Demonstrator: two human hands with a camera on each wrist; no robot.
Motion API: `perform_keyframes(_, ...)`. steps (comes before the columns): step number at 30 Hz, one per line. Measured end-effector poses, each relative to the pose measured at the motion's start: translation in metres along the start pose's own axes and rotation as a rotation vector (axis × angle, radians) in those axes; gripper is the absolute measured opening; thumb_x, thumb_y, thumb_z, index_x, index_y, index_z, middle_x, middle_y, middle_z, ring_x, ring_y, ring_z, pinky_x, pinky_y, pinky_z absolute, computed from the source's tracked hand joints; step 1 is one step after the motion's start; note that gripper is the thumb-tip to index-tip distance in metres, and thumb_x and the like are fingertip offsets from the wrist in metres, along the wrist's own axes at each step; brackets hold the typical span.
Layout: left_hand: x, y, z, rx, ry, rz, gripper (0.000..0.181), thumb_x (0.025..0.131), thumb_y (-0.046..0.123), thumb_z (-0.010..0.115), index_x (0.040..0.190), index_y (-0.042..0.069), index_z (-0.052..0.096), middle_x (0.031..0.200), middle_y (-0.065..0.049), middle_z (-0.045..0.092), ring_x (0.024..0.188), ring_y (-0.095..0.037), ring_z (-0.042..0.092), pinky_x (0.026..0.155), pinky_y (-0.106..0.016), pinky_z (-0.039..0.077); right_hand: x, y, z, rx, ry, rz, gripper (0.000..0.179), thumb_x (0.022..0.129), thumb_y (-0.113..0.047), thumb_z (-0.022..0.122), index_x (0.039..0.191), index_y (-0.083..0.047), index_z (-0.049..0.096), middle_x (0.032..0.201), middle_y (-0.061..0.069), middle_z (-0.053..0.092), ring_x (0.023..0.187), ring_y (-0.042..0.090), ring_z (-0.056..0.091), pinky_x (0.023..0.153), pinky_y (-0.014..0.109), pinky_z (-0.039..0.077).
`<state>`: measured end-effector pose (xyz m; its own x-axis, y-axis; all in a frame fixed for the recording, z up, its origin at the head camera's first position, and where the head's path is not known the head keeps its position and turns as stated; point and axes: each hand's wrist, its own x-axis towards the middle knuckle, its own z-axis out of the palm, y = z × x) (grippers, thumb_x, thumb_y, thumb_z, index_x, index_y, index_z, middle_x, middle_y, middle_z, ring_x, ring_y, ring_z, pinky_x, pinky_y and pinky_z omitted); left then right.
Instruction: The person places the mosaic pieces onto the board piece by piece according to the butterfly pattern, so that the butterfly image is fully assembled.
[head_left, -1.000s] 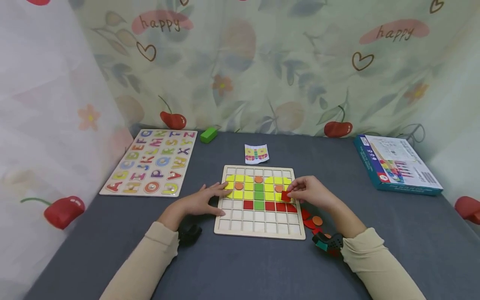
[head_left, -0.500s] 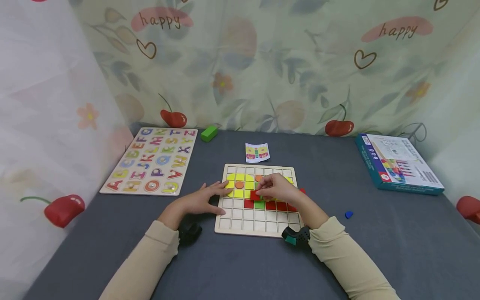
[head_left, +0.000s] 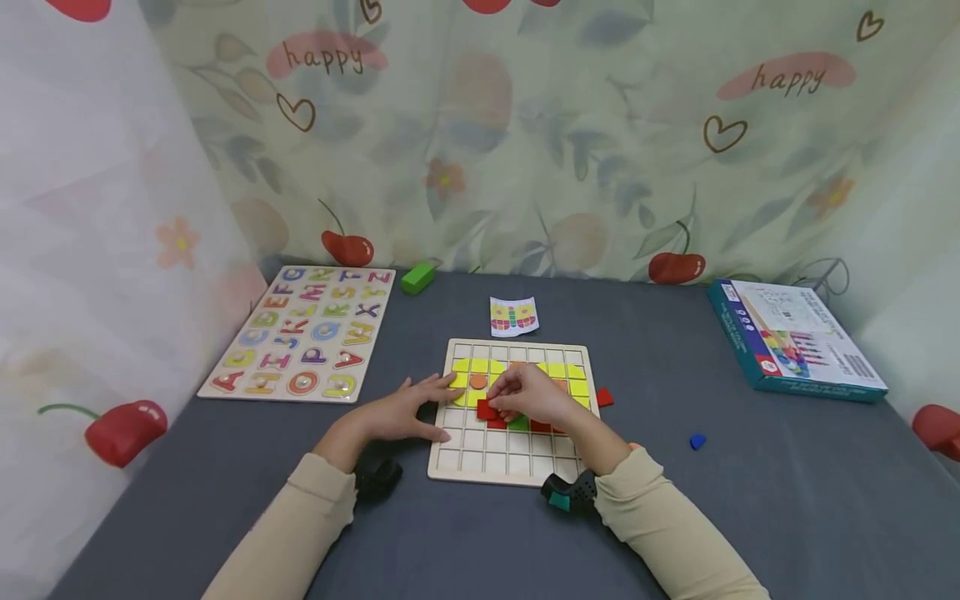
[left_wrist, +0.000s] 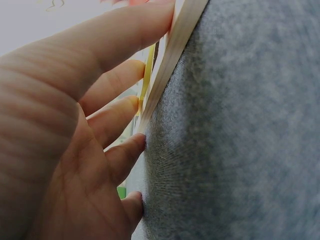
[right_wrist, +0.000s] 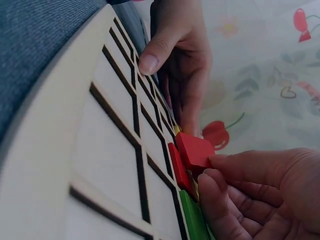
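A wooden grid board [head_left: 491, 468] lies on the table before me. My left hand [head_left: 390, 417] rests at its left edge, fingers spread, with fingertips on the rim and yellow tiles. Between thumb and fingers, my right hand [head_left: 536, 396] pinches a red square tile [right_wrist: 195, 149]. That tile is held just above the board, left of the green tiles [right_wrist: 194, 215] and close to another red tile [right_wrist: 175, 162] set in the grid. Yellow tiles [head_left: 577, 388] and an orange disc [head_left: 478, 381] fill upper cells. My right hand covers part of the middle.
Behind the board lies a small pattern card [head_left: 513, 317]. An alphabet board [head_left: 258, 340] is at left, with a green block [head_left: 417, 278] beyond it. To the right are a loose red piece [head_left: 604, 397], a blue piece [head_left: 697, 442] and a flat box [head_left: 798, 337].
My right hand has moved left across the board with the red tile, from its right side to left of the green column. My left hand stays at the edge.
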<state>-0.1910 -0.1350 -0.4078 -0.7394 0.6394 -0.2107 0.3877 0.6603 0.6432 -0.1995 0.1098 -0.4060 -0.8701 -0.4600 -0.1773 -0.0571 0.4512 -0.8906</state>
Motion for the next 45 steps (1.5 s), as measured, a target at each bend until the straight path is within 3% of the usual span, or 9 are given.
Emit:
perform_keyframes(15, 0.001, 0.002, -0.001, 0.003, 0.001, -0.008, 0.071, 0.082, 0.035, 0.070, 0.143, 0.018, 0.039, 0.157, -0.003, 0.016, 0.146, -0.027, 0.002, 0.113, -0.057, -0.006, -0.002, -0.001, 0.011, 0.001, 0.096, -0.024, 0.015, 0.084, -0.009, 0.068, 0.094, 0.002, 0.067, 0.084, 0.012, 0.067, 0.061, 0.012, 0.060, 0.062, 0.026, 0.056)
perform_keyframes(23, 0.001, 0.001, 0.001, -0.006, 0.001, -0.003, 0.070, 0.082, 0.035, 0.070, 0.143, 0.016, 0.040, 0.157, -0.005, 0.018, 0.146, -0.029, 0.003, 0.113, -0.059, -0.006, -0.004, -0.004, 0.018, -0.213, 0.112, -0.089, 0.007, 0.081, -0.013, 0.072, 0.086, -0.008, 0.074, 0.078, 0.002, 0.066, 0.064, 0.012, 0.054, 0.057, 0.021, 0.046)
perform_keyframes(28, 0.000, 0.002, 0.000, -0.012, 0.003, 0.009, 0.071, 0.082, 0.036, 0.070, 0.143, 0.016, 0.039, 0.157, -0.005, 0.017, 0.146, -0.029, 0.003, 0.113, -0.059, -0.006, -0.004, -0.006, 0.017, -0.263, 0.111, -0.089, 0.006, 0.080, -0.013, 0.073, 0.085, -0.010, 0.075, 0.080, 0.001, 0.066, 0.068, 0.013, 0.054, 0.058, 0.021, 0.045)
perform_keyframes(36, 0.000, 0.001, -0.001, -0.002, -0.001, 0.016, 0.072, 0.081, 0.038, 0.070, 0.143, 0.017, 0.039, 0.157, -0.008, 0.017, 0.146, -0.031, 0.002, 0.112, -0.059, -0.006, -0.017, -0.007, 0.001, -0.261, 0.080, -0.099, 0.012, 0.081, -0.016, 0.072, 0.090, -0.008, 0.074, 0.085, 0.003, 0.068, 0.070, 0.012, 0.057, 0.061, 0.026, 0.049)
perform_keyframes(45, -0.001, 0.001, -0.001, 0.005, 0.005, -0.011, 0.072, 0.081, 0.034, 0.071, 0.143, 0.017, 0.039, 0.157, -0.005, 0.017, 0.146, -0.027, 0.003, 0.114, -0.057, -0.005, -0.041, 0.008, -0.029, -0.274, 0.132, -0.053, 0.015, 0.079, -0.016, 0.074, 0.091, -0.007, 0.074, 0.091, 0.004, 0.068, 0.070, 0.013, 0.057, 0.060, 0.027, 0.049)
